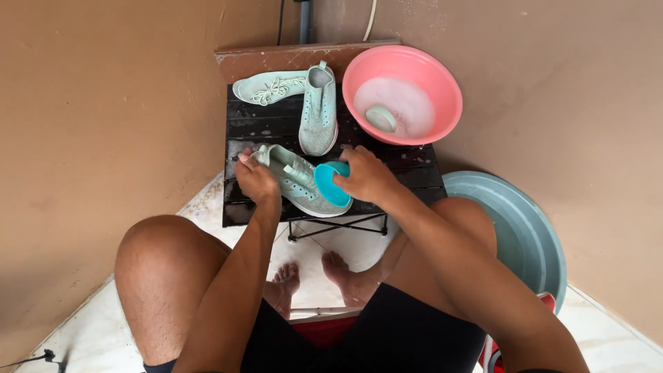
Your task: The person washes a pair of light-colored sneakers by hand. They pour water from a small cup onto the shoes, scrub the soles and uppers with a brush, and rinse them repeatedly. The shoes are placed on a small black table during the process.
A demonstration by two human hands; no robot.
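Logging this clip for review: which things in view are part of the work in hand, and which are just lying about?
In use:
- left hand steadying the mint shoe
- right hand holding the blue brush against that shoe
- black slatted table under it

Lying about:
- second mint shoe
- insole with laces
- pink basin of soapy water
- grey-green basin

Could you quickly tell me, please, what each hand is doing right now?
Left hand: closed on the heel end of the mint sneaker lying on the black table.
Right hand: closed on a blue round brush, pressed against that sneaker.
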